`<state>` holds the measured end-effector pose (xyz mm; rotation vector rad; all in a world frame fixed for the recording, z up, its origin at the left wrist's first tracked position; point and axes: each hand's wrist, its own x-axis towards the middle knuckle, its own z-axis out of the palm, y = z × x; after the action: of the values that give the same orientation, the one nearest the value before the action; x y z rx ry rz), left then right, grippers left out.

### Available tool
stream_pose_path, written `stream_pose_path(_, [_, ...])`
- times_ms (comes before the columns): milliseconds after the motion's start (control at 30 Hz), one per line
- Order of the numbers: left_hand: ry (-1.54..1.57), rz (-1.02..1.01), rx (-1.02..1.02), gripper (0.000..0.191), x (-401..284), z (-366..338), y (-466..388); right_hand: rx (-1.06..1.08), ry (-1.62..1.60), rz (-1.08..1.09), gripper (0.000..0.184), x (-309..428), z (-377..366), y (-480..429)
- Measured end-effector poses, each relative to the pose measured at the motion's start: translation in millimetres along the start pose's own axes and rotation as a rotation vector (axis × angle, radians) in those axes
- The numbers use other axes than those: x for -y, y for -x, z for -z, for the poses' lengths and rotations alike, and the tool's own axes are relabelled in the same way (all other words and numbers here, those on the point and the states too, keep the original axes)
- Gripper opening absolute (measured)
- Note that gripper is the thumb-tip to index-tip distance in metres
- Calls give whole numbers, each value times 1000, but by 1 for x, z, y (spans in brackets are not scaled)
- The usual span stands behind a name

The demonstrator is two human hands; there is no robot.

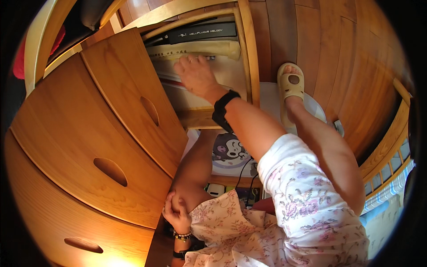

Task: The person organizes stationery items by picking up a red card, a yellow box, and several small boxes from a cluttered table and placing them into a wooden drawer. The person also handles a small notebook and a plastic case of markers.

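Observation:
My right hand [195, 75] reaches over a wooden drawer [248, 50] that is pulled out. Its fingers are bent near a pale fabric pouch [230, 49] bearing writing; whether they touch or hold anything cannot be told. Behind the pouch lies a long black case [208, 32] with lettering. A small thing with a shiny end [210, 57] lies partly hidden by the fingers, and a thin red strip [173, 82] shows under the hand. My left hand [178, 212] rests against my left knee with its fingers loosely bent, holding nothing visible.
Wooden drawer fronts [133, 100] with oval cut-out handles fill the left side. Below the drawer lies a mat with a cartoon figure [230, 148], beside dark cables [245, 170] and a white device [216, 189]. My slippered foot [291, 80] stands at the right. A slatted wooden frame [383, 170] stands far right.

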<state>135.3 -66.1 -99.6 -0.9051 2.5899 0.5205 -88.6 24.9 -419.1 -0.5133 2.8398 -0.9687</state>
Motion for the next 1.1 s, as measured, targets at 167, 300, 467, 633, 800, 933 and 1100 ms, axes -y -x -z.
stream_pose_path(167, [-12, -5, -4, 26, 1, 0, 1, 150, 170, -63, 23, 11, -21, 50])
stream_pose_path(300, [23, 19, 10, 26, 1, 0, 0, 155, 299, -124, 32, -9, -23, 43])
stream_pose_path(467, [1, -25, -11, 27, -3, 0, -2, 26, 241, -168, 33, -27, -12, 3])
stream_pose_path(633, [27, -10, 4, 27, -5, 0, -3, 45, 268, -162, 29, -24, -6, 1])
stream_pose_path(800, [61, 7, 7, 28, -6, 0, -3, 112, 208, -90, 36, -26, -3, 2])
stream_pose_path(933, [44, 23, 42, 30, -6, 2, -2, 29, 250, -97, 43, -30, 2, -1])
stream_pose_path(1100, [20, 15, 38, 30, -5, 3, -1, 5, 264, -121, 64, -26, -1, -2])
